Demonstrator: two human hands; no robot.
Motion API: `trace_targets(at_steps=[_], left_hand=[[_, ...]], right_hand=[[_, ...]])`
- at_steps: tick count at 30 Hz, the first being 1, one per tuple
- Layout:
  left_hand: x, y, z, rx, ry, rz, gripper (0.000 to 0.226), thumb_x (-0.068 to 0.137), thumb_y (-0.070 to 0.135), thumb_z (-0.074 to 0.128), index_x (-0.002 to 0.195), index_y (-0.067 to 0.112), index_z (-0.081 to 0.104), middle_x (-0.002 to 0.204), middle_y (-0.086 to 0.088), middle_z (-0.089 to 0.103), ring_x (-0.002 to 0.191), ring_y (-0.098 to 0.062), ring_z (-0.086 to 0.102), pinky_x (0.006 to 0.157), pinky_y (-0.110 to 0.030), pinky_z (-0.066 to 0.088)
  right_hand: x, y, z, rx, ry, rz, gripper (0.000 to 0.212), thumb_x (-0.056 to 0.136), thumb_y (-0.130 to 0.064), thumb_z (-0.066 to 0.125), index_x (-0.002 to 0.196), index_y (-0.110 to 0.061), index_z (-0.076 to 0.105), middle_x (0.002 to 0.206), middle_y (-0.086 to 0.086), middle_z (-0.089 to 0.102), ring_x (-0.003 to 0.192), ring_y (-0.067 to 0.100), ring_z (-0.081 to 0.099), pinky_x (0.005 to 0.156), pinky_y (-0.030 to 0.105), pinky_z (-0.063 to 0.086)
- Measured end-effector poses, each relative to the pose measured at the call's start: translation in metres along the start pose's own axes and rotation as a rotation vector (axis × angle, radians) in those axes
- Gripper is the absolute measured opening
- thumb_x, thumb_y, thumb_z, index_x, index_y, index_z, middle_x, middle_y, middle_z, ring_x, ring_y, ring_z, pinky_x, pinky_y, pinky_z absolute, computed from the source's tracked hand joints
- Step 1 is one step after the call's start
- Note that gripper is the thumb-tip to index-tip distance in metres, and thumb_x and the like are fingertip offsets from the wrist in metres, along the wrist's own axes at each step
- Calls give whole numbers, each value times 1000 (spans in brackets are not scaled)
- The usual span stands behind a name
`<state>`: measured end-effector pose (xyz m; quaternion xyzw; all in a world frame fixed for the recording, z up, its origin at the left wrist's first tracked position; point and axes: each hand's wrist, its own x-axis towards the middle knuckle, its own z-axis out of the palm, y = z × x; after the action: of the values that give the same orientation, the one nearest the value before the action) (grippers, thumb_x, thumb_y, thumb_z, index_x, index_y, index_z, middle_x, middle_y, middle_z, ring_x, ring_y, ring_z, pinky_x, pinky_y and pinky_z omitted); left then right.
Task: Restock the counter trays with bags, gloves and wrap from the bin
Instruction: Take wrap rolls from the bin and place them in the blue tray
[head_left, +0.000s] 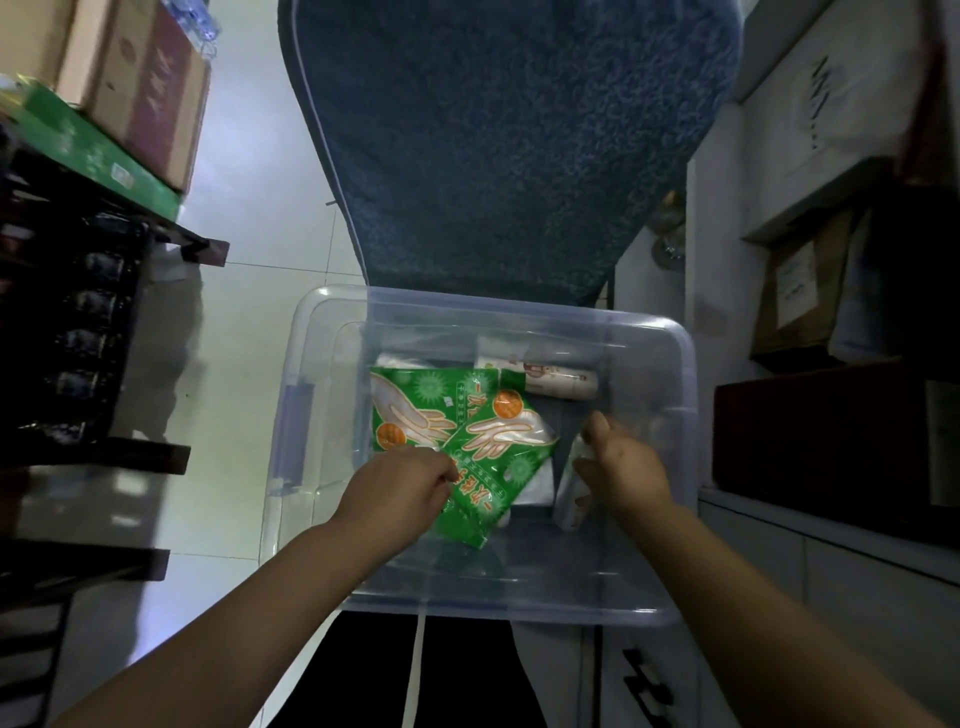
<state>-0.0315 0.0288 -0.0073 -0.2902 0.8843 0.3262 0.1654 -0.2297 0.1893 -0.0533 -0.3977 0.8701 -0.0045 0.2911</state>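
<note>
Two bare hands reach into a clear plastic bin (644, 332). The left hand (400, 493) has its fingers curled and pinched on the edge of a green glove packet (488, 467), which lies tilted over a second green glove packet (410, 410) near the middle of the bin. The right hand (623, 462) is closed around the upper end of a pale roll in a wrapper (569, 493) (its print is too blurred to read), with the thumb pointing up. Another pale roll (556, 382) lies on its side at the far wall of the bin, apart from both hands. The bin stands just in front of a blue textured cushion (509, 145). On the left are dark shelves (93, 332) with cardboard boxes (130, 83) on top, and on the right a white counter (831, 525).
</note>
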Motion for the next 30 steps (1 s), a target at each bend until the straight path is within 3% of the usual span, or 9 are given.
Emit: trace_targets(at_steps=[4,7,11,14,17,19,21,26,30], left_hand=[[-3,4,-6,5,-10,18,25,89,23,54,112,24,65,113,2,68,107,-20,57,80,-32,45],[1,11,-13,11,-3,57,25,88,22,55,111,23,64,113,2,65,109,-19,55,81,-31,44],[14,27,-23,-16,11,105,40,80,31,64,118,25,56,116,2,59,107,-17,50,77,-30,42],[22,33,-28,-3,21,72,66,70,43,73,127,27,45,116,5,56,102,-15,51,73,-26,37],[30,22,-30,101,12,35,60,71,42,72,124,26,48,112,4,58,98,-16,54,68,-25,34],[36,10,-28,144,-1,21,49,74,42,68,118,26,53,107,2,59,95,-17,55,64,-26,35],[40,-1,-23,144,0,-5,44,76,43,65,115,24,55,105,0,60,93,-19,57,64,-28,39],[45,-25,-16,136,25,-118,43,79,45,60,112,20,54,105,-2,58,88,-22,60,65,-32,47],[51,-41,-12,210,13,-146,46,78,48,58,114,19,52,107,-2,56,90,-21,59,62,-29,39]], right_hand=[[-20,-15,-20,95,205,-3,30,75,-22,73,98,-6,62,98,16,64,95,35,58,63,37,46],[-26,-25,-47,309,385,136,19,75,-27,73,84,-12,67,83,8,66,79,24,61,61,30,44],[-21,-33,-73,839,301,384,20,79,-32,70,78,-13,65,74,0,67,68,15,64,59,30,51],[-10,-38,-75,995,268,437,20,80,-29,70,75,-10,65,73,5,68,68,18,64,63,34,53],[4,-41,-64,1054,169,424,18,83,-26,67,71,-13,62,75,7,67,66,16,62,58,29,51],[18,-39,-51,1009,68,412,20,87,-27,63,71,-15,62,72,5,66,63,15,61,54,27,51],[39,-33,-35,889,51,407,28,89,-31,59,70,-12,66,70,9,67,64,21,62,62,39,54],[91,-11,4,421,29,262,22,92,-15,51,99,-1,67,104,24,67,96,38,63,80,38,48],[120,3,37,170,-86,170,27,92,-14,49,116,-2,55,122,25,56,109,38,53,93,41,43]])
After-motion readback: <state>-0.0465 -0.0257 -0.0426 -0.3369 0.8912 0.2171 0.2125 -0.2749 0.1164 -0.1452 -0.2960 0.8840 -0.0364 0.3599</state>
